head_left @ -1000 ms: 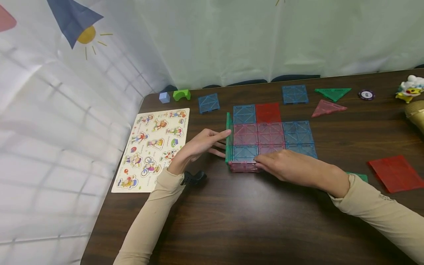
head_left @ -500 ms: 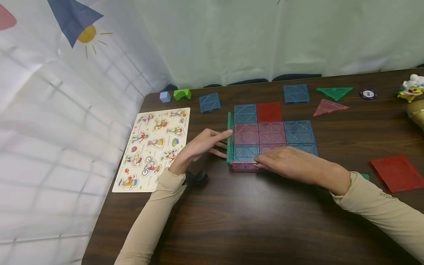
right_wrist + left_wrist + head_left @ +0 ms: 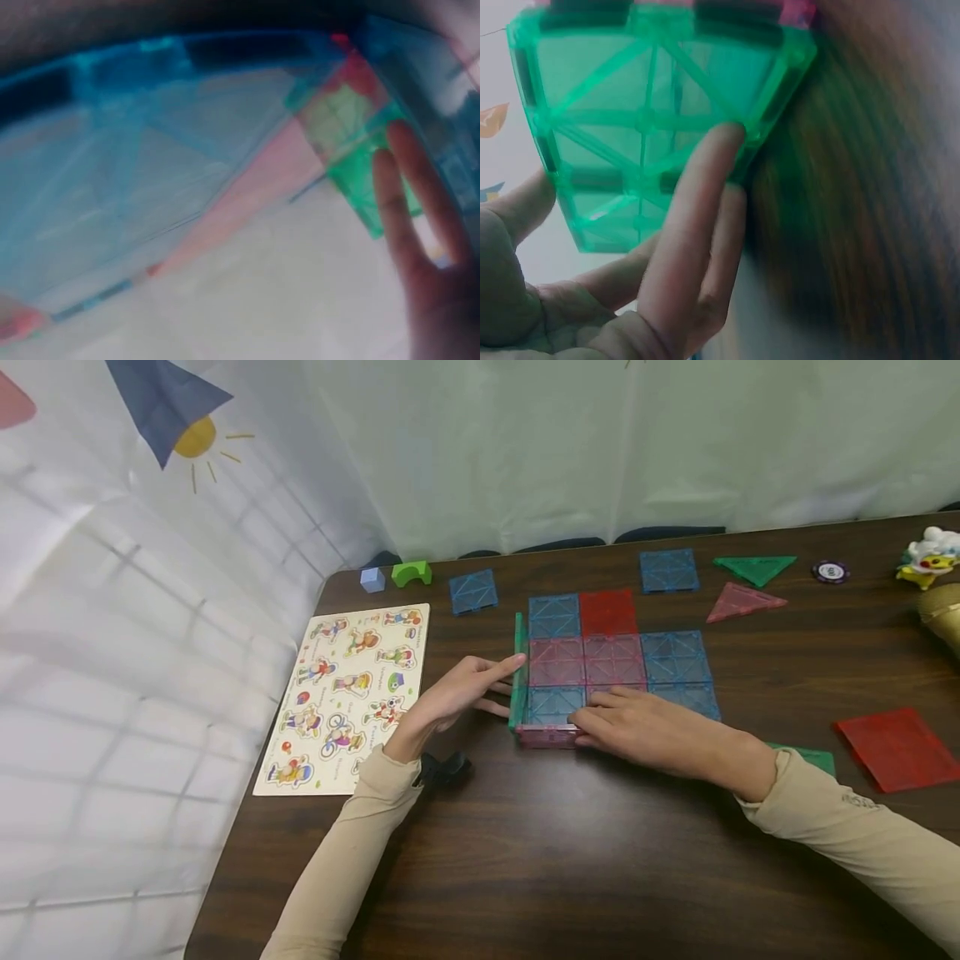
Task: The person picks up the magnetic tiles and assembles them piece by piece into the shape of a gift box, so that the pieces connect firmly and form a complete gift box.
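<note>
A flat grid of blue, pink and red magnetic tiles (image 3: 615,656) lies on the dark wooden table (image 3: 570,860). A green tile (image 3: 517,668) stands upright against the grid's left edge. My left hand (image 3: 504,685) touches its outer face with straight fingers. The left wrist view shows those fingers (image 3: 697,217) pressed on the green tile (image 3: 652,112). My right hand (image 3: 583,725) lies over the grid's near row, fingertips at a pink tile (image 3: 546,737) standing along the front edge. In the blurred right wrist view a blue tile (image 3: 142,157) fills the frame, with straight fingers (image 3: 412,217) beside it.
A picture puzzle board (image 3: 345,693) lies left, with a green arch block (image 3: 411,574) and a pale cube (image 3: 371,579) behind it. Loose blue tiles (image 3: 473,591) (image 3: 668,570), green (image 3: 753,568) and pink triangles (image 3: 742,602), a chip (image 3: 830,572), a toy duck (image 3: 928,560) and a red square (image 3: 892,749) lie around.
My right hand has slid a little left along the near row, and a green tile by my right forearm shows more. The left hand stays on the upright green tile.
</note>
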The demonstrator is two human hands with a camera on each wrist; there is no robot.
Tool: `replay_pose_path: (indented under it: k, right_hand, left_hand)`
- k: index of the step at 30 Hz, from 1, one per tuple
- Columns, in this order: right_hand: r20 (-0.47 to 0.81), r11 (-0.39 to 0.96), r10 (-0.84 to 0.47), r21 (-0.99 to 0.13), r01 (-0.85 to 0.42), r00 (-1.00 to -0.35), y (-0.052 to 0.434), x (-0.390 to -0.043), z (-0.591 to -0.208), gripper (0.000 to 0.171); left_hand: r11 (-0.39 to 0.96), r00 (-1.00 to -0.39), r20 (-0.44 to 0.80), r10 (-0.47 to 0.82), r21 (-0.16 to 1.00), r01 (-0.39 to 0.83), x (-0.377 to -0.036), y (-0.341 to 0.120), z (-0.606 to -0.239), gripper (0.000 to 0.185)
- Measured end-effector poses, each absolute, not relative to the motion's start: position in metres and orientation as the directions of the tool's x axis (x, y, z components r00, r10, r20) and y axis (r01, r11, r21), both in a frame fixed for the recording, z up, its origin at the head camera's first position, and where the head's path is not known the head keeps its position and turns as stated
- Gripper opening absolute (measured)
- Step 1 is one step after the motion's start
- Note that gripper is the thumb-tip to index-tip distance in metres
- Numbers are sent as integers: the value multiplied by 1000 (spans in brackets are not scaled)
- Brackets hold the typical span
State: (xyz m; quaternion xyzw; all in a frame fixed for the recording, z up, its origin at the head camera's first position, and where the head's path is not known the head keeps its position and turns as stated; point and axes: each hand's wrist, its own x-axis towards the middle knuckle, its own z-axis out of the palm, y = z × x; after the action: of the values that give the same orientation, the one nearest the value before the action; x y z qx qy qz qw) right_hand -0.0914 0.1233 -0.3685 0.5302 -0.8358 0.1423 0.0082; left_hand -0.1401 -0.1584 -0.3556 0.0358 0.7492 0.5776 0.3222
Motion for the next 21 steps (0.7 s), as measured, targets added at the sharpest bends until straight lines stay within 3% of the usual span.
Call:
replay_pose_path:
  k: [8, 14, 17, 21]
  right_hand:
    - [138, 461, -863, -181, -869, -487, 129, -90, -362, 33]
    - [249, 493, -803, -233, -838, -541, 149, -99, -344, 40]
    - [244, 590, -714, -297, -751, -657, 170, -109, -334, 38]
    - [54, 787, -506, -379, -486, -861, 200, -121, -333, 40]
  left_hand:
    - [300, -773, -419, 477, 904, -305, -130, -156, -353, 56]
    - [301, -777, -436, 454, 896, -326, -129, -153, -355, 59]
    - [296, -787, -427, 444, 900, -321, -130, -152, -355, 60]
    - [299, -807, -398, 435, 910, -288, -130, -153, -355, 58]
